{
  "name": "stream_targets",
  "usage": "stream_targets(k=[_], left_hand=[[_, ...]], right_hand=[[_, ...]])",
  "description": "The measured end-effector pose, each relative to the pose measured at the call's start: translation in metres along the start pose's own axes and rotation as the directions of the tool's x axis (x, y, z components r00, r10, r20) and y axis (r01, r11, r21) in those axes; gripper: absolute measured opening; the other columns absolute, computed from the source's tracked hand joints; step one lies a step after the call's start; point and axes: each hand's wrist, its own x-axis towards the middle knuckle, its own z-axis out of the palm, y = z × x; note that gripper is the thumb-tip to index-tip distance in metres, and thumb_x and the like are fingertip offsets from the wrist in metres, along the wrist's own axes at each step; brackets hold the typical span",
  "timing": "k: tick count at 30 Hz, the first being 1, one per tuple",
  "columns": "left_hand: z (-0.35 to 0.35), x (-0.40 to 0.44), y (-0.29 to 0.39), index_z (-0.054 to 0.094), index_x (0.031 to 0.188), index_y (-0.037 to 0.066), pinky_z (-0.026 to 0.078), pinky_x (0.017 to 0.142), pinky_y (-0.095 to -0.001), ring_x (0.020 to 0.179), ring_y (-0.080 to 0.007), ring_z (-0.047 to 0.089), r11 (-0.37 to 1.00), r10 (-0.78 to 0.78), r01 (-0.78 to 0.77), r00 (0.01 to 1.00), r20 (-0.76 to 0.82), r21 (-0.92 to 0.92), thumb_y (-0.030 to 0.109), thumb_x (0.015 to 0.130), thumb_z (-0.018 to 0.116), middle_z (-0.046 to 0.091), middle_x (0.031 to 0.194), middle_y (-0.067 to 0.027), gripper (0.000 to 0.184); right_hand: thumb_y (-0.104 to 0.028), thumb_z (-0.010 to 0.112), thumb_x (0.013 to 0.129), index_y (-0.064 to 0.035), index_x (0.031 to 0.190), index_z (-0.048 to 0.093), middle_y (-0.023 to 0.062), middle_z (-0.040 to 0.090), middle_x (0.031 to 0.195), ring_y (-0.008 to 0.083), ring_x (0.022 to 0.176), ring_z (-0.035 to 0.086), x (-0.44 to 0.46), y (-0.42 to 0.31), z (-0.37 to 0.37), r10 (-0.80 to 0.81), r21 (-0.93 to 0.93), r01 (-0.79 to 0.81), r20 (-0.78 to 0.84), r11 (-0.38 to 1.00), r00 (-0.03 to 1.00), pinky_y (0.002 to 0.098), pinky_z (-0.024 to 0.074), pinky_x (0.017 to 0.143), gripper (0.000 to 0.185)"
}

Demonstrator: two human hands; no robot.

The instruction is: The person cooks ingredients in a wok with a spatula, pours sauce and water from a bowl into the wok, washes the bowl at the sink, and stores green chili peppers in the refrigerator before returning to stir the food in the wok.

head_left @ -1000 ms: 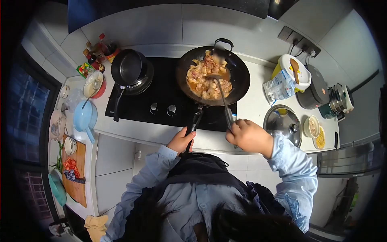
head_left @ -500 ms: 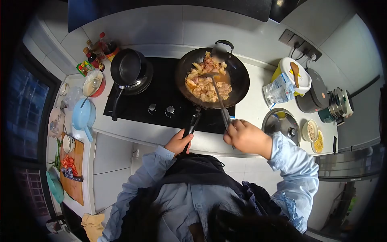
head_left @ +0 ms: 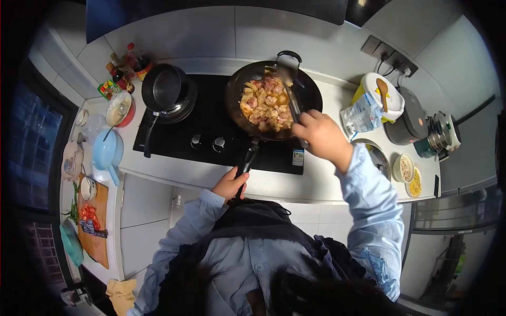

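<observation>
1. Wok (head_left: 310,102) lies beyond left hand (head_left: 230,184), fingers wrapped round its handle (head_left: 247,159).
2. Right hand (head_left: 322,136): fingers clasp spatula (head_left: 293,104); I see far end blurred.
3. Lid (head_left: 377,154), right of those fingers, part-hidden by sleeve (head_left: 363,176).
4. Open counter (head_left: 274,183) between hands; edge near left fingers.

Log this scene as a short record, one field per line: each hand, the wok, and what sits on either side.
Left hand: closed around the wok handle
Right hand: grips the spatula by its handle
Spatula position: extends over the wok; far end blurred
Wok: right side of the hob
Wok contents: light-brown chunks
Hob, left side: black pan
Counter right: round lid, partly hidden by the sleeve
Counter left: cutting board with knife and red pieces
</observation>
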Motion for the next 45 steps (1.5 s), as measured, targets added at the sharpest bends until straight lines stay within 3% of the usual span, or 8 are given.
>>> stream_targets(k=[10, 19, 22, 25, 30, 35, 38, 45], left_hand=[[-0.001, 0.002, -0.008, 0.043, 0.106, 0.002, 0.04, 0.045, -0.0259, 0.045, -0.0124, 0.044, 0.999, 0.026, -0.026, 1.0, -0.001, -0.026, 0.02, 0.091, 0.039, 0.046, 0.059, -0.0042, 0.023], [0.001, 0.001, -0.001, 0.043, 0.091, 0.006, 0.041, 0.043, -0.0258, 0.046, -0.0114, 0.045, 0.999, 0.0, 0.001, 1.0, 0.016, -0.034, 0.024, 0.09, 0.044, 0.046, 0.06, -0.0019, 0.018], [-0.002, 0.0, 0.001, 0.043, 0.091, 0.006, 0.041, 0.043, -0.0258, 0.045, -0.0114, 0.045, 1.0, -0.006, 0.006, 1.0, 0.001, -0.023, 0.024, 0.09, 0.044, 0.046, 0.06, -0.0019, 0.018], [-0.001, 0.0, -0.001, 0.042, 0.113, 0.004, 0.04, 0.045, -0.0259, 0.046, -0.0122, 0.046, 1.0, -0.026, 0.026, 1.0, 0.009, -0.003, 0.022, 0.091, 0.04, 0.047, 0.059, -0.0034, 0.029], [-0.001, 0.0, -0.003, 0.042, 0.112, 0.004, 0.04, 0.044, -0.0257, 0.046, -0.0119, 0.046, 1.0, -0.013, 0.012, 1.0, -0.017, -0.018, 0.023, 0.091, 0.04, 0.047, 0.058, -0.0031, 0.028], [0.002, -0.001, -0.002, 0.042, 0.109, 0.004, 0.04, 0.043, -0.0256, 0.044, -0.0115, 0.045, 1.0, -0.026, 0.026, 1.0, -0.015, -0.002, 0.023, 0.091, 0.04, 0.047, 0.059, -0.0029, 0.026], [0.001, -0.002, 0.0, 0.042, 0.108, 0.005, 0.04, 0.043, -0.0257, 0.044, -0.0114, 0.045, 1.0, -0.022, 0.022, 1.0, -0.021, 0.003, 0.024, 0.091, 0.04, 0.047, 0.059, -0.0028, 0.025], [-0.002, 0.002, -0.005, 0.043, 0.108, 0.006, 0.04, 0.043, -0.0262, 0.044, -0.0115, 0.045, 1.0, -0.024, 0.024, 1.0, -0.005, 0.014, 0.024, 0.091, 0.04, 0.046, 0.058, -0.0027, 0.024]], right_hand=[[-0.019, 0.051, 0.068, -0.0078, 0.076, 0.053, 0.0063, 0.049, 0.072, 0.0223, 0.066, 0.052, -0.028, -0.049, -0.001, -0.202, -0.092, 0.237, 0.286, 0.967, 0.937, 0.0288, 0.0454, 0.058, 0.014], [-0.019, 0.052, 0.066, -0.0088, 0.078, 0.054, 0.0049, 0.049, 0.071, 0.0224, 0.069, 0.053, -0.022, -0.048, -0.012, -0.19, -0.044, 0.208, 0.254, 0.977, 0.948, 0.0301, 0.0464, 0.06, 0.016], [-0.018, 0.054, 0.065, -0.01, 0.078, 0.054, 0.0047, 0.05, 0.072, 0.022, 0.069, 0.053, -0.016, -0.036, -0.035, -0.08, 0.058, 0.07, 0.192, 0.996, 0.978, 0.0313, 0.0467, 0.06, 0.016], [-0.017, 0.056, 0.062, -0.0106, 0.079, 0.054, 0.0049, 0.05, 0.072, 0.022, 0.068, 0.053, -0.014, -0.03, -0.018, -0.055, 0.035, 0.049, 0.215, 0.998, 0.975, 0.0319, 0.0465, 0.06, 0.017], [-0.014, 0.058, 0.061, -0.0106, 0.079, 0.054, 0.0053, 0.05, 0.073, 0.023, 0.067, 0.053, -0.022, -0.05, -0.009, -0.141, -0.033, 0.16, 0.331, 0.986, 0.933, 0.0326, 0.0462, 0.058, 0.019], [-0.015, 0.057, 0.063, -0.0106, 0.079, 0.054, 0.0056, 0.05, 0.074, 0.0234, 0.067, 0.053, -0.02, -0.038, -0.028, -0.145, -0.013, 0.158, 0.333, 0.987, 0.932, 0.0331, 0.0463, 0.058, 0.017], [-0.016, 0.054, 0.066, -0.0111, 0.079, 0.054, 0.0053, 0.05, 0.074, 0.0232, 0.069, 0.054, -0.008, -0.015, -0.028, -0.014, 0.016, 0.012, 0.168, 1.0, 0.986, 0.0331, 0.0472, 0.059, 0.014], [-0.015, 0.056, 0.064, -0.0117, 0.079, 0.055, 0.0052, 0.05, 0.074, 0.0235, 0.073, 0.053, -0.02, -0.041, -0.03, -0.121, -0.039, 0.134, 0.232, 0.99, 0.965, 0.0327, 0.0475, 0.062, 0.016]])
